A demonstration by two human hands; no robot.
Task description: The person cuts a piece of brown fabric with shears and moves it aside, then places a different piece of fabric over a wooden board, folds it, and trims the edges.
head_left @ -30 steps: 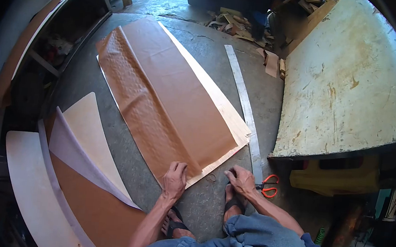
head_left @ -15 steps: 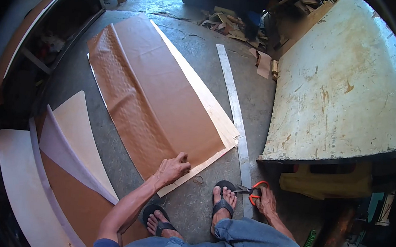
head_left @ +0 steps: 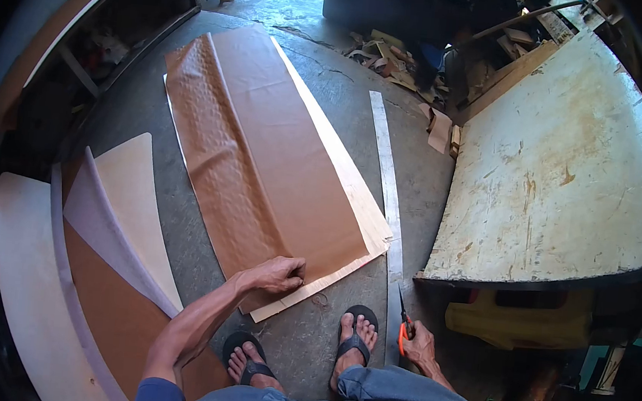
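Brown sheet (head_left: 299,183): smooth right, dimpled left (a long ridge between), over pale board (head_left: 365,216)
Left hand (head_left: 276,274): curled on it, grip unclear
Right hand (head_left: 421,345): grasping orange-handled scissors (head_left: 403,337)

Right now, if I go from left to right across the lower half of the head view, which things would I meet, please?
Pale curved board → left hand → right foot → orange-handled scissors → right hand → yellow object. Overlapping pieces are left out.
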